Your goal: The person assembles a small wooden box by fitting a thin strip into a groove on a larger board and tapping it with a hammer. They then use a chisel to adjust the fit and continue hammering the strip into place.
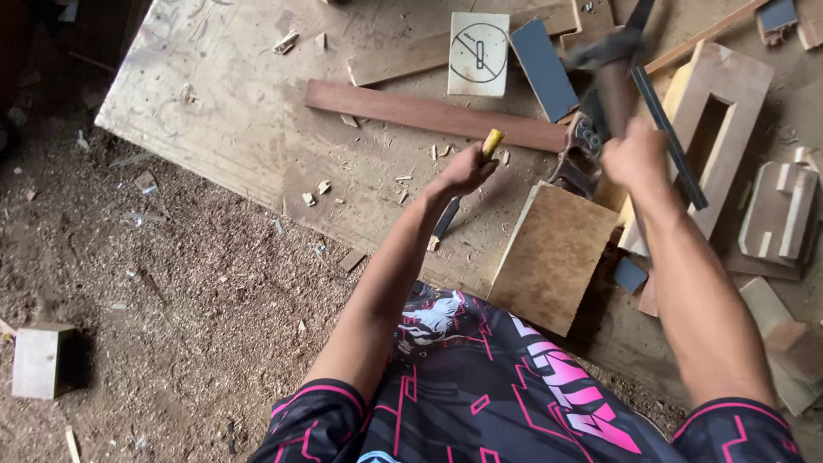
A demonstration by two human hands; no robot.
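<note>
My left hand (465,174) grips a chisel (491,142) by its yellow handle, the dark blade slanting down to the plywood board (214,94) below my wrist. My right hand (636,157) is raised and closed around the wooden handle of a hammer (610,51), whose dark head is blurred above. The hammer hangs to the right of the chisel's yellow end, apart from it. A square light-brown wood block (553,253) lies between my forearms.
A long reddish wood strip (429,114) lies beyond my left hand. A white square tile with a drawn circle (478,53), a dark sanding block (543,69) and a hand saw handle (576,154) lie nearby. Framed wood pieces (724,111) sit right. Sawdust-covered ground and a small block (39,360) lie left.
</note>
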